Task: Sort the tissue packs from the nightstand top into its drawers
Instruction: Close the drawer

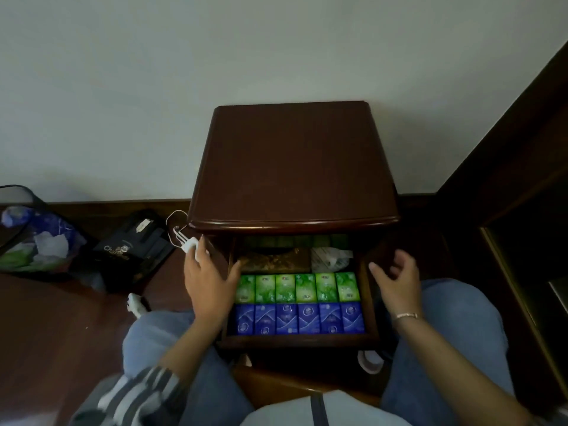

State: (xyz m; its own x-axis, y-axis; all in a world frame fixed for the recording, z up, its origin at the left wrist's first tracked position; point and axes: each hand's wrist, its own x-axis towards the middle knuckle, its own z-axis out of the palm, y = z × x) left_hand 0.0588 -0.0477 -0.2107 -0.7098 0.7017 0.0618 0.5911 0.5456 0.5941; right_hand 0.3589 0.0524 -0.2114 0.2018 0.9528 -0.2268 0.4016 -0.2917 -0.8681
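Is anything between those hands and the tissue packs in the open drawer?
Nothing visible. The green packs and blue packs lie uncovered in the drawer, with the left hand at its left edge and the right hand beside its right.

open drawer (299, 340), tissue packs (305, 289) (green, blue)

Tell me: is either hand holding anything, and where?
Nothing is held. Left hand lies flat across the left wall of the drawer; right hand hovers empty beside it.
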